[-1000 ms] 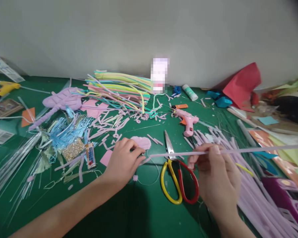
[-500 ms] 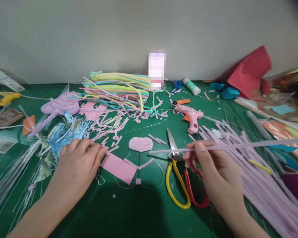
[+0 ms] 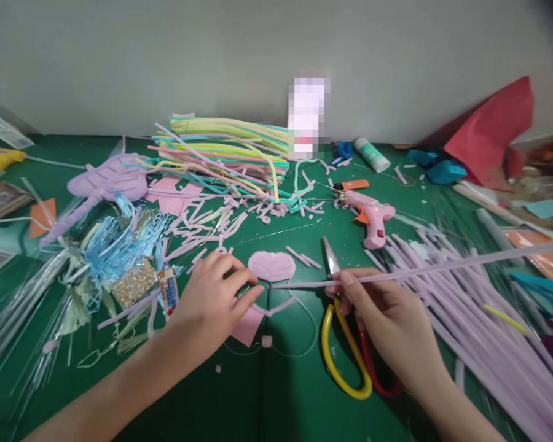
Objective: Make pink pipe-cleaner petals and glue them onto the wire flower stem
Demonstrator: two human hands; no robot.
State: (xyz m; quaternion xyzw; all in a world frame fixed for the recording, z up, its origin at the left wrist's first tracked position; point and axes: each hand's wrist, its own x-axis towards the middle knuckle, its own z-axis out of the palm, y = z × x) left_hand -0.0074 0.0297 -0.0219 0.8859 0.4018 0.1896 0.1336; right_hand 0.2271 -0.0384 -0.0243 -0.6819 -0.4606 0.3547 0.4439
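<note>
My right hand (image 3: 382, 310) pinches a long lilac pipe cleaner (image 3: 456, 265), which points left and runs off to the right. Beneath that hand lie scissors (image 3: 348, 350) with one yellow and one red handle. My left hand (image 3: 221, 285) holds nothing; its loosely bent fingers are apart, close to the pipe cleaner's left tip. Between the hands rests a fluffy lilac oval piece (image 3: 271, 266). Below it are a bent lilac strip (image 3: 283, 307), a thin wire loop and a small lilac knot (image 3: 266, 341). A pink paper piece (image 3: 247, 326) is partly covered by my left hand.
A pink glue gun (image 3: 373, 224) lies behind the scissors. Lilac pipe cleaners (image 3: 470, 325) spread on the right, and a coloured bundle (image 3: 225, 150) lies at the back near a blurred upright screen (image 3: 306, 116). Blue tassels (image 3: 124, 245) and a bag of beads (image 3: 136, 282) are left.
My left hand has moved right, toward the pipe cleaner's tip, uncovering the bead bag and a small box. My right hand still grips the pipe cleaner. The view has shifted slightly.
</note>
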